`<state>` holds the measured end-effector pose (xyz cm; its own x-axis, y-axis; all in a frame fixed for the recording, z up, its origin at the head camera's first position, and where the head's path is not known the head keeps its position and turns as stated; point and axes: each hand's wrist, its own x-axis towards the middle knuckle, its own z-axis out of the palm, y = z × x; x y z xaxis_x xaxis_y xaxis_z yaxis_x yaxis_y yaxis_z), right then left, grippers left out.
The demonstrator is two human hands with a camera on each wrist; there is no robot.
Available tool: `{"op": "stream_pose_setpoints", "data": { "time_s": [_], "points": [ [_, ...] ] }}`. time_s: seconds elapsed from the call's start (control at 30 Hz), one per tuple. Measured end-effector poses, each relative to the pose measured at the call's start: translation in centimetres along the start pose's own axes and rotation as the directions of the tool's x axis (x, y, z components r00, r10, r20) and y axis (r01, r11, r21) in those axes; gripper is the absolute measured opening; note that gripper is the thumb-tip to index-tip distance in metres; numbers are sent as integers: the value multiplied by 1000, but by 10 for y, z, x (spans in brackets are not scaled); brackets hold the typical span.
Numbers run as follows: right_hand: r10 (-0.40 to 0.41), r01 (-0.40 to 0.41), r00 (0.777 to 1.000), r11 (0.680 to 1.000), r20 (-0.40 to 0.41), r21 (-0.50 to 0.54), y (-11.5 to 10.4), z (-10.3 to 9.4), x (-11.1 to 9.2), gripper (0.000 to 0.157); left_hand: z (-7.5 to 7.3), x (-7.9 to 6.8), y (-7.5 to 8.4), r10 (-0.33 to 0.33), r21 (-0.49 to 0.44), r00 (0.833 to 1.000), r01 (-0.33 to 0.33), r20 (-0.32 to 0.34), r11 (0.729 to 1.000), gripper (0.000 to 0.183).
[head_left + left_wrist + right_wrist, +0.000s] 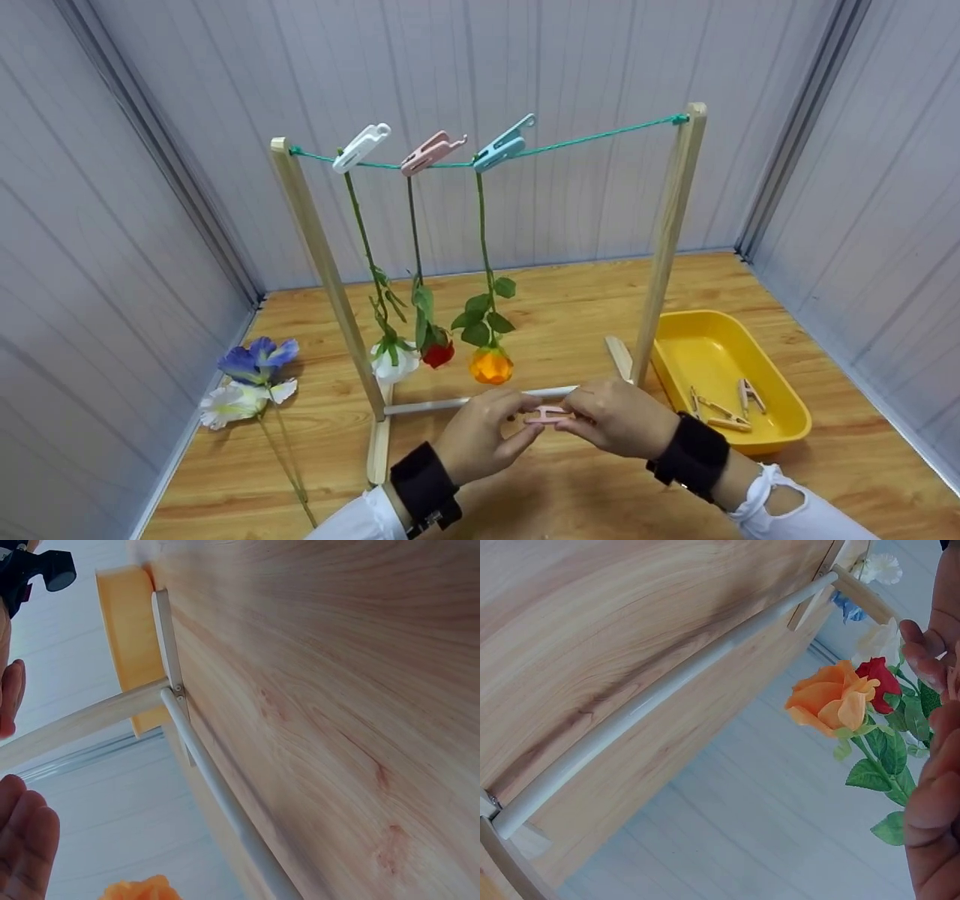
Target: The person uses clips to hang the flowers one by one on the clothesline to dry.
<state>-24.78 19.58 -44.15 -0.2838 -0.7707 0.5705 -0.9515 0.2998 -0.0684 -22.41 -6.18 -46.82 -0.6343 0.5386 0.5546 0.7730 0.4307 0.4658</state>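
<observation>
In the head view, my left hand and right hand meet low in front of a wooden stand. Between them they pinch a small pink clothespin, one end in each hand's thumb and fingers. Behind it, three roses hang upside down from a green line: a white rose under a white clothespin, a red rose under a pink one, and an orange rose under a blue clothespin. Fingertips of the right hand show beside the orange rose in the right wrist view.
A yellow tray at the right holds several clothespins. Two stemmed flowers, one purple and one whitish, lie on the table at left. The stand's posts and low white crossbar rise close beyond the hands.
</observation>
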Motion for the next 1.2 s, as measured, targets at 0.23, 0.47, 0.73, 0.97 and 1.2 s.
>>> {"op": "stream_pose_setpoints", "data": {
  "time_s": [0.23,0.47,0.73,0.97,1.2],
  "points": [
    [-23,23,1000,1000,-16,6,-3,0,1,19,-10,-4,0,-53,30,997,51,53,998,33],
    [-37,37,998,999,-45,-4,-1,0,-1,21,-26,-11,-6,-107,58,994,106,22,993,33],
    [-18,18,999,1000,-50,-16,2,0,-6,21,-51,-25,-15,-108,103,993,111,-39,988,35],
    [-12,12,999,1000,-43,-12,3,1,-9,23,-71,-44,-27,-166,153,981,180,-103,972,29],
    [15,-15,999,1000,-36,1,4,-2,-12,22,-98,-72,-49,-252,271,962,272,-105,923,11]
  ]
}}
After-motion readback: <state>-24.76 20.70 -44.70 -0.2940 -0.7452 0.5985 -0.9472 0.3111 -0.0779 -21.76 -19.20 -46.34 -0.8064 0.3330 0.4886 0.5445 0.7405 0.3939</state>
